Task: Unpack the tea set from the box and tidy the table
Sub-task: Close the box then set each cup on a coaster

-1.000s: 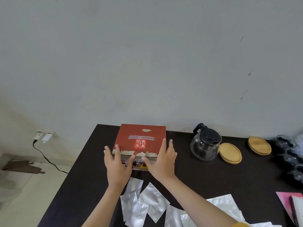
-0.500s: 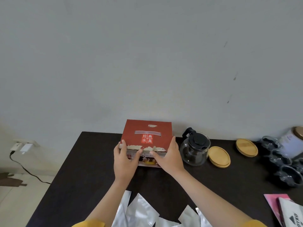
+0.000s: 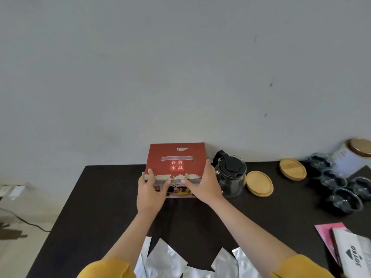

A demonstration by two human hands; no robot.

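At worktop's 12 o'clock edge, left hand (image 3: 151,190) and right hand (image 3: 204,185) clasp red box (image 3: 176,160), grip wrapped around its front corners.

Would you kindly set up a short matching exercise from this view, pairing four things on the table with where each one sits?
Things:
1. red box
2. glass teapot
3. silver foil pouches
4. pink booklet

Places:
A. near edge of the table, between the forearms
B. held by both hands at the back of the table
C. right next to the box, on its right
D. near right corner of the table

Pairs: 1-B, 2-C, 3-A, 4-D
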